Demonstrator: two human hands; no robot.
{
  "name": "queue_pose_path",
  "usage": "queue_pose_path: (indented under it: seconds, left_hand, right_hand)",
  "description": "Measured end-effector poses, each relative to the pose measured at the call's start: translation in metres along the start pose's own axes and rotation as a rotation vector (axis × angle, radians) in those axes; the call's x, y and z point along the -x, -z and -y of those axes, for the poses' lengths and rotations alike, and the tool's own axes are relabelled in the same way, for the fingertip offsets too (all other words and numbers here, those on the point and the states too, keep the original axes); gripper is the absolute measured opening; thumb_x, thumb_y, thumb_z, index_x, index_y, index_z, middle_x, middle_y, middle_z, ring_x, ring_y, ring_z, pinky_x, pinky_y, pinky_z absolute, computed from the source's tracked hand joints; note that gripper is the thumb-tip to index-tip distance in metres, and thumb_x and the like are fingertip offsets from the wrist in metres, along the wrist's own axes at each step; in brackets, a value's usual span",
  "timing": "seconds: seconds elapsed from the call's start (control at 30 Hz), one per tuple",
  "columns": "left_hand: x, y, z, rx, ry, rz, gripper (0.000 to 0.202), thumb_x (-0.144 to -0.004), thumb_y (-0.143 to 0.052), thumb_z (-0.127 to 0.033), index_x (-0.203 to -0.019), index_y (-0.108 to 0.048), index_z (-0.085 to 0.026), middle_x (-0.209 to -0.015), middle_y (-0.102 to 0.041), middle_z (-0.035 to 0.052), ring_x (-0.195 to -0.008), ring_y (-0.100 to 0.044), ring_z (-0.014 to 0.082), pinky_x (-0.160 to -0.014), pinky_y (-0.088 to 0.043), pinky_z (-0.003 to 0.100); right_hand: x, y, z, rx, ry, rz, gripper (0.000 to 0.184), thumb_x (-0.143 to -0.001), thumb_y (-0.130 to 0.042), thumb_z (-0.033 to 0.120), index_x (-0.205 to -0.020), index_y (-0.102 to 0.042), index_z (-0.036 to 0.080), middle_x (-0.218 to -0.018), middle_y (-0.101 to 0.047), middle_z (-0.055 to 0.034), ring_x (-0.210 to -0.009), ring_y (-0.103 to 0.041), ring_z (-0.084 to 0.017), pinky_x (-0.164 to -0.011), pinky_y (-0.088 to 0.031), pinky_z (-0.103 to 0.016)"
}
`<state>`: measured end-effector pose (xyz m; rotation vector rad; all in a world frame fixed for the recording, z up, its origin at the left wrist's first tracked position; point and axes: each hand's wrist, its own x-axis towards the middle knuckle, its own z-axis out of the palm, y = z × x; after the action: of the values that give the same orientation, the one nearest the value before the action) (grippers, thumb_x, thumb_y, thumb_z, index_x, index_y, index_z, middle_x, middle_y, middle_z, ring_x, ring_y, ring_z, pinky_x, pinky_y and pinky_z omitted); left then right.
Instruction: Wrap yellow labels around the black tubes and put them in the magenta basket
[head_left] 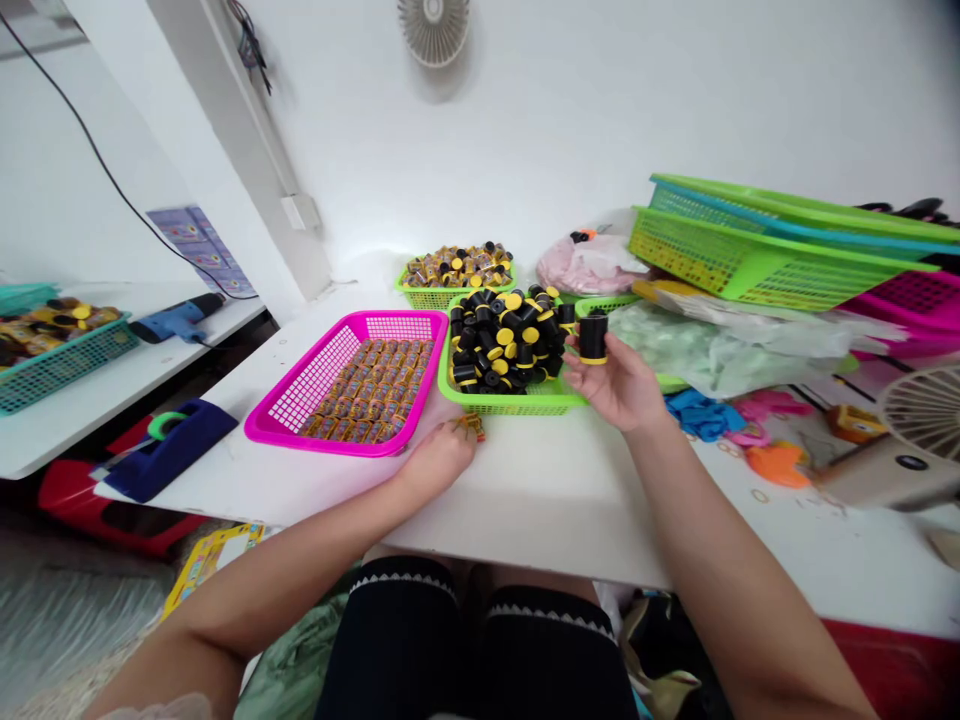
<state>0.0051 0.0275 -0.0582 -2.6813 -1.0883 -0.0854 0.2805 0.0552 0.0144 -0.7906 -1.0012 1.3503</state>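
Observation:
My right hand (619,385) grips a black cylinder with a yellow rim (593,338), held upright between thumb and fingers. It is just right of a green basket (517,403) heaped with similar black and yellow cylinders (499,335). My left hand (441,460) is low over the white table, its fingers closed on a small yellow printed piece (477,427); whether that is a label or a wrapper I cannot tell. Beside it stands a pink basket (330,447) with rows of cylinders in printed wraps (375,392).
Behind is another green basket (450,297) of wrapped cylinders. A tape dispenser (172,450) sits at the table's left edge, with a blue heat gun (176,320) on the table beyond. To the right are stacked baskets (750,255), plastic bags (697,345) and a fan (919,410).

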Motion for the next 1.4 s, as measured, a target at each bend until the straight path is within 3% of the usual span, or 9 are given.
queue_pose_path:
  seconds: [0.13, 0.33, 0.57, 0.77, 0.9, 1.0, 1.13, 1.3, 1.4]
  left_hand:
    - [0.0, 0.001, 0.0, -0.04, 0.014, -0.015, 0.026, -0.093, -0.04, 0.0, -0.09, -0.064, -0.007, -0.086, -0.07, 0.0137, -0.085, -0.068, 0.0243, -0.08, -0.056, 0.039]
    - [0.009, 0.022, -0.004, -0.114, 0.012, -0.091, 0.028, -0.095, -0.038, -0.002, -0.099, -0.065, -0.006, -0.09, -0.073, 0.0158, -0.086, -0.07, 0.0241, -0.075, -0.058, 0.036]
    - [0.051, 0.028, -0.06, -0.155, -0.472, -0.263, 0.027, -0.093, -0.045, -0.003, -0.109, -0.066, 0.0, -0.1, -0.074, 0.0225, -0.088, -0.073, 0.0273, -0.069, -0.059, 0.037]
    - [0.026, 0.027, -0.068, 0.002, -0.161, 0.092, 0.029, -0.091, -0.043, 0.0, -0.108, -0.066, -0.004, -0.102, -0.073, 0.0216, -0.093, -0.071, 0.0282, -0.071, -0.06, 0.038]
    - [-0.001, 0.036, -0.061, 0.043, -0.105, 0.13, 0.024, -0.088, -0.047, 0.001, -0.091, -0.068, -0.008, -0.087, -0.072, 0.0155, -0.081, -0.071, 0.0253, -0.063, -0.058, 0.031]
    - [-0.015, 0.038, -0.054, 0.089, -0.116, 0.124, 0.02, -0.089, -0.05, -0.002, -0.088, -0.068, -0.011, -0.083, -0.072, 0.0118, -0.075, -0.071, 0.0243, -0.063, -0.057, 0.032]
    - [-0.019, 0.03, -0.042, 0.167, -0.139, 0.07, 0.019, -0.095, -0.05, -0.012, -0.102, -0.067, -0.011, -0.09, -0.073, 0.011, -0.08, -0.071, 0.0252, -0.07, -0.058, 0.036]
    - [-0.01, 0.016, -0.023, 0.476, -0.124, -0.187, 0.021, -0.095, -0.053, -0.013, -0.11, -0.067, -0.015, -0.097, -0.073, 0.0083, -0.087, -0.07, 0.0216, -0.078, -0.057, 0.033]
    - [-0.011, 0.014, -0.017, 0.703, -0.061, -0.312, 0.02, -0.089, -0.059, -0.008, -0.104, -0.069, -0.015, -0.091, -0.073, 0.0049, -0.08, -0.069, 0.0161, -0.078, -0.056, 0.027]
  right_hand:
    - [0.003, 0.003, 0.003, -0.04, -0.019, -0.026, 0.022, -0.089, -0.055, 0.043, -0.102, -0.063, 0.027, -0.099, -0.068, -0.0023, -0.084, -0.064, -0.016, -0.072, -0.057, -0.029]
    - [0.022, 0.01, 0.02, 0.071, 0.225, -0.096, 0.03, -0.088, -0.042, 0.051, -0.102, -0.06, 0.031, -0.109, -0.058, -0.0059, -0.075, -0.052, -0.017, -0.054, -0.049, -0.028]
    - [0.021, 0.024, 0.029, -0.191, 0.243, -0.071, 0.014, -0.079, -0.061, 0.04, -0.083, -0.056, 0.028, -0.087, -0.049, -0.0041, -0.065, -0.041, -0.014, -0.044, -0.04, -0.023]
    - [0.017, 0.001, 0.005, 0.334, 0.109, -0.013, 0.041, -0.072, -0.073, 0.046, -0.106, -0.057, 0.029, -0.101, -0.059, -0.0023, -0.067, -0.047, -0.012, -0.053, -0.043, -0.025]
    - [0.019, -0.007, -0.008, 0.733, 0.08, -0.017, 0.055, -0.059, -0.085, 0.043, -0.105, -0.061, 0.024, -0.094, -0.064, -0.0022, -0.072, -0.056, -0.016, -0.061, -0.047, -0.028]
    - [0.024, -0.005, -0.001, 0.63, 0.041, 0.083, 0.054, -0.065, -0.083, 0.043, -0.113, -0.066, 0.024, -0.088, -0.066, -0.0009, -0.078, -0.061, -0.018, -0.068, -0.049, -0.03]
    - [0.029, -0.005, 0.01, 0.378, 0.089, -0.022, 0.053, -0.077, -0.074, 0.036, -0.128, -0.06, 0.031, -0.104, -0.066, -0.002, -0.096, -0.065, -0.019, -0.079, -0.051, -0.031]
    - [0.028, -0.016, 0.005, 0.153, 0.055, -0.067, 0.075, -0.075, -0.066, 0.024, -0.141, -0.036, 0.042, -0.098, -0.063, 0.0028, -0.08, -0.065, -0.016, -0.06, -0.047, -0.026]
    - [0.028, -0.024, 0.0, 0.093, -0.032, -0.013, 0.067, -0.077, -0.061, 0.026, -0.138, -0.036, 0.038, -0.097, -0.064, 0.0016, -0.072, -0.06, -0.014, -0.055, -0.042, -0.025]
